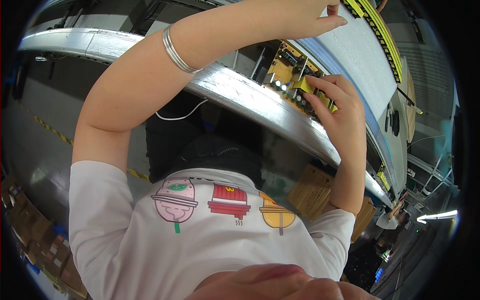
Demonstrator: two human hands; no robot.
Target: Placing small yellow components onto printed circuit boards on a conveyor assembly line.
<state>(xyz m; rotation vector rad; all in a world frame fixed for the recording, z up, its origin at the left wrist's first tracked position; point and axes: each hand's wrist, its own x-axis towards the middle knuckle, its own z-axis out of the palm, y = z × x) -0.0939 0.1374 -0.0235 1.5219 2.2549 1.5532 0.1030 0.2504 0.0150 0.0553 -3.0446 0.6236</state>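
A yellow-brown circuit board (284, 72) with several mounted components sits beside the metal rail, right of centre. My right hand (340, 100) is over it, thumb and index finger closed on the two sides of a yellow transformer (301, 86). Whether the transformer is seated in the board or just above it, I cannot tell. Part of the board is hidden behind this hand. My left hand (317, 19) reaches across to the top edge, over the far side of the line. Its thumb is stretched out, one curled fingertip shows, and the other fingers are cut off by the frame.
A long silver metal rail (240, 90) runs between my body and the board. Beyond the board lies a white panel (365, 55) edged by a yellow-and-black strip (382, 37). Cardboard boxes (312, 187) stand below the rail. Another person (392, 218) is far off at right.
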